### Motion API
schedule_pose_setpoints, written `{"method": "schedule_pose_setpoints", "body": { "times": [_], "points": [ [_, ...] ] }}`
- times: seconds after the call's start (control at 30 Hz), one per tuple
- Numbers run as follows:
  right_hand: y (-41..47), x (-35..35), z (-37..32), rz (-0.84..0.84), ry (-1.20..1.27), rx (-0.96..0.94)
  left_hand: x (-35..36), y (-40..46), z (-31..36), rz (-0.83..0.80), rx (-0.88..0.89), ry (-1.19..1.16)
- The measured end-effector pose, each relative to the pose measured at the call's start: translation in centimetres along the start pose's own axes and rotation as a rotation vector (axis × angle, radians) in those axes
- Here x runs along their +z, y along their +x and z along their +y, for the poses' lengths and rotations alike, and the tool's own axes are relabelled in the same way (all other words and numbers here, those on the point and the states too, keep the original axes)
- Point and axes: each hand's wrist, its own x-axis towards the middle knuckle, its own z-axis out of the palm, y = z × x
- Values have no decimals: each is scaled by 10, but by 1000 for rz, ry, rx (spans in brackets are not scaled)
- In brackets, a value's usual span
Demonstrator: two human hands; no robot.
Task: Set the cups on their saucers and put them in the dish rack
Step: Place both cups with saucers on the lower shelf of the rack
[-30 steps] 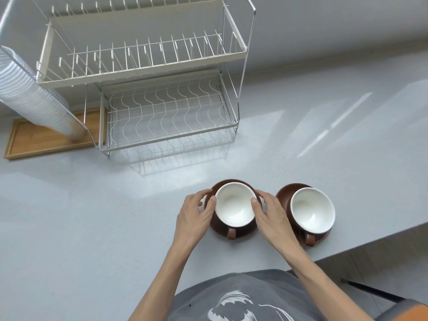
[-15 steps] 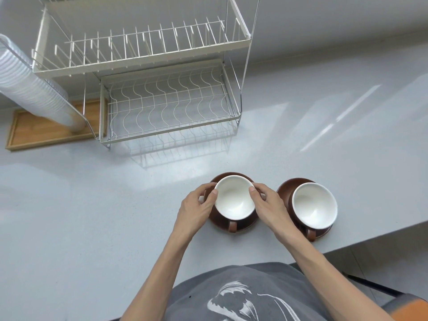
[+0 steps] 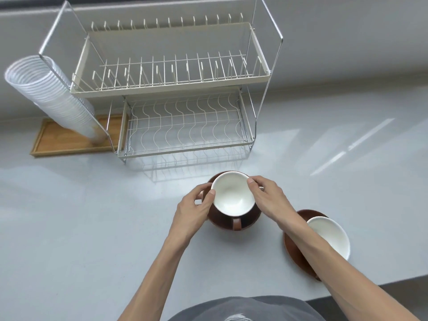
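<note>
**Both hands carry the first cup and saucer toward the rack**

The left hand [image 3: 194, 210] and right hand [image 3: 268, 200] grip one cup [image 3: 232, 196] and its brown saucer [image 3: 222, 220] from opposite sides: each thumb presses the white rim while the fingers curl below, apparently under the saucer's edge. That two-sided hold likely keeps the cup seated and level for the carry. Its handle points back toward the person. The dish rack [image 3: 185, 126] stands just ahead of the grip, both tiers bare. The second cup [image 3: 328, 237], on its saucer [image 3: 294, 249], waits behind the right wrist.

The pale grey counter [image 3: 69, 216] is glossy, streaked with window light. Left of the rack, stacked plastic cups [image 3: 46, 93] lean over a wooden tray [image 3: 58, 142].
</note>
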Motion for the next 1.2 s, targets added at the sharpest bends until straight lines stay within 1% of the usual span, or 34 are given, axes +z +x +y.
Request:
{"method": "schedule_pose_setpoints", "body": {
  "times": [0.33,0.53,0.87,1.03,1.13,1.2],
  "points": [
    [55,-13,-52,-36,-29,-108,-22,43,45,48,44,-52],
    [96,-13,-81,-25,-32,-166,-36,84,76,83,47,-56],
    [165,-5,-111,30,-25,-168,-42,156,111,125,26,-74],
    [193,-1,-119,90,-54,-158,-44,189,121,133,13,-69],
    [206,0,-125,86,-47,-134,-43,205,123,152,-16,-76],
    [212,1,-127,76,-54,-143,-43,211,124,134,-27,-88]
  ]
}}
